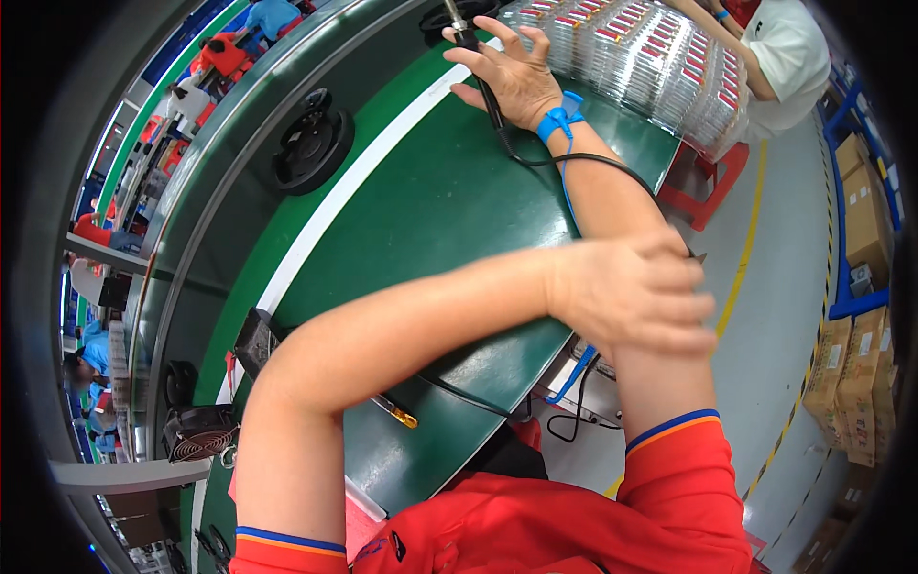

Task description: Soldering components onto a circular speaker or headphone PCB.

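Note:
My right arm reaches toward the far side of the green work surface [411, 201]. In my right hand [521, 77], a soldering iron [490, 100] with a black handle and a metal front end runs between the spread fingers. Its black cable loops back over my forearm. A blue wrist strap [559, 119] with a thin blue cord circles my right wrist. Crossing in front from the left, my left hand [631, 292] lies over my right forearm [622, 196], blurred by motion. Its fingers are slightly bent over the skin, with no object seen in them.
Clear plastic trays [650, 62] with red-and-white pieces are stacked at the far right, beside another person [786, 48]. A red stool [708, 187] stands below them. Round black parts [314, 143] and a fan [201, 432] lie at left. Cardboard boxes [861, 383] line the right.

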`<state>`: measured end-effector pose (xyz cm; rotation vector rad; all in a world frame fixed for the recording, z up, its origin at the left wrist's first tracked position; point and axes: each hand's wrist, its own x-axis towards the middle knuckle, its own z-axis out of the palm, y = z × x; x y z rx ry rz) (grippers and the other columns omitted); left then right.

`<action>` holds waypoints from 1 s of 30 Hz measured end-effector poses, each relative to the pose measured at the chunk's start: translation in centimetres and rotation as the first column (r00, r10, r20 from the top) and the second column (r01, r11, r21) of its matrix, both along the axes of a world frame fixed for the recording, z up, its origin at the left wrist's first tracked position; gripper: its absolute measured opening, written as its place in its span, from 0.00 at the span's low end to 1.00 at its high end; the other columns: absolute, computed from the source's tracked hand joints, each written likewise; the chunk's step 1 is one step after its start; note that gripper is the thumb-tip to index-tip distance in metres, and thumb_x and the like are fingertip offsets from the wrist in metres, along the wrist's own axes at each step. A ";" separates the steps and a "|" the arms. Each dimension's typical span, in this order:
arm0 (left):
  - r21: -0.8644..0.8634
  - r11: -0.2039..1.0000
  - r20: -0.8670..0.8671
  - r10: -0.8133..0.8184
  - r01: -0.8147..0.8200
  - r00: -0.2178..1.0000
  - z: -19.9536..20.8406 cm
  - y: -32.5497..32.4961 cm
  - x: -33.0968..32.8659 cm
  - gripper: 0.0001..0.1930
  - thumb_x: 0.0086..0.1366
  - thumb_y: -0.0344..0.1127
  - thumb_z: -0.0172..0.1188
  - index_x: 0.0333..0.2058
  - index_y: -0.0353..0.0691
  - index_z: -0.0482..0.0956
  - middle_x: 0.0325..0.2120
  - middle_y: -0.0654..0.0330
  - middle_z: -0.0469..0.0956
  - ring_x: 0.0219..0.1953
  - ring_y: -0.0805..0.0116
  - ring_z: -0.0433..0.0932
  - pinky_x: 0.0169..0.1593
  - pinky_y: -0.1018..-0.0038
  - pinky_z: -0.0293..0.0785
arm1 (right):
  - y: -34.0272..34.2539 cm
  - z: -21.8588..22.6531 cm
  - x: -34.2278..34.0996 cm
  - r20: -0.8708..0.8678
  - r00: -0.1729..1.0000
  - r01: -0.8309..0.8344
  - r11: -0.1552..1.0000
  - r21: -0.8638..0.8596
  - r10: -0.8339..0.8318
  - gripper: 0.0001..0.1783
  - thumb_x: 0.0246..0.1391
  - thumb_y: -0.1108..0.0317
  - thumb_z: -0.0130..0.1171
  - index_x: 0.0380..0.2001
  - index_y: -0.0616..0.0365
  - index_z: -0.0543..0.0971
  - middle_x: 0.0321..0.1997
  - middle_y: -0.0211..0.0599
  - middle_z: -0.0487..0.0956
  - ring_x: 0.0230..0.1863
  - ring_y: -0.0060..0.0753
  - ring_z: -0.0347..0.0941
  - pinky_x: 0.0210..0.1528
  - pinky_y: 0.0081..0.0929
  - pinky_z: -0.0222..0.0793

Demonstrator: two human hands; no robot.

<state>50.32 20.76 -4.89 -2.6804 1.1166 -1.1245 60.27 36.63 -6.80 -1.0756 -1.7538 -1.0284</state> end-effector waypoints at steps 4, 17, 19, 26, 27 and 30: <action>-0.114 0.993 0.028 -0.020 0.024 0.999 0.5 -2.6 -1.9 0.21 0.52 0.43 0.54 0.47 0.51 0.71 0.44 0.56 0.70 0.45 0.57 0.71 0.49 0.59 0.66 | 1.6 0.1 -1.0 0.024 0.997 0.071 0.997 -0.008 -0.071 0.24 0.41 0.53 0.66 0.45 0.34 0.74 0.55 0.11 0.72 0.60 0.27 0.59 0.58 0.39 0.39; 0.112 0.551 0.077 0.825 -0.827 0.560 10.5 -15.5 -33.8 0.10 0.54 0.35 0.51 0.29 0.36 0.79 0.37 0.55 0.76 0.49 0.59 0.69 0.53 0.53 0.60 | -0.2 1.0 -2.2 0.059 0.998 -0.031 0.996 -0.088 0.036 0.22 0.47 0.68 0.63 0.48 0.52 0.74 0.53 0.36 0.76 0.53 0.46 0.69 0.53 0.37 0.64; 0.270 0.229 0.206 0.935 -0.935 0.289 12.0 -20.9 -41.8 0.10 0.51 0.33 0.51 0.28 0.34 0.78 0.37 0.52 0.77 0.46 0.59 0.72 0.52 0.55 0.63 | 0.2 0.8 -2.5 0.218 0.971 0.113 0.993 -0.045 -0.100 0.24 0.46 0.65 0.64 0.49 0.51 0.74 0.51 0.39 0.76 0.52 0.45 0.70 0.49 0.39 0.65; 0.031 -0.671 -0.028 0.740 -0.741 -0.672 11.6 -29.8 -60.3 0.09 0.50 0.28 0.59 0.33 0.37 0.76 0.35 0.56 0.74 0.43 0.55 0.71 0.45 0.62 0.65 | -3.1 2.7 -2.0 0.058 0.996 0.085 0.952 -0.295 -0.071 0.21 0.48 0.72 0.62 0.47 0.60 0.73 0.52 0.50 0.72 0.53 0.50 0.69 0.54 0.38 0.64; 0.118 -0.713 -0.132 0.679 -0.691 -0.723 11.0 -29.2 -62.2 0.10 0.50 0.28 0.60 0.34 0.38 0.76 0.37 0.57 0.73 0.44 0.57 0.71 0.45 0.63 0.66 | -3.5 3.0 -3.0 -0.042 0.999 -0.011 0.944 -0.329 -0.003 0.22 0.47 0.74 0.62 0.48 0.61 0.72 0.53 0.50 0.72 0.54 0.49 0.68 0.55 0.37 0.63; 0.210 -0.732 -0.342 0.566 -0.649 -0.750 8.3 -24.1 -69.4 0.16 0.50 0.31 0.61 0.39 0.38 0.75 0.43 0.57 0.70 0.48 0.59 0.68 0.47 0.63 0.66 | -6.9 2.7 -6.2 -0.084 0.988 -0.155 0.902 -0.403 0.133 0.23 0.46 0.80 0.59 0.49 0.61 0.70 0.55 0.47 0.71 0.56 0.45 0.66 0.58 0.34 0.61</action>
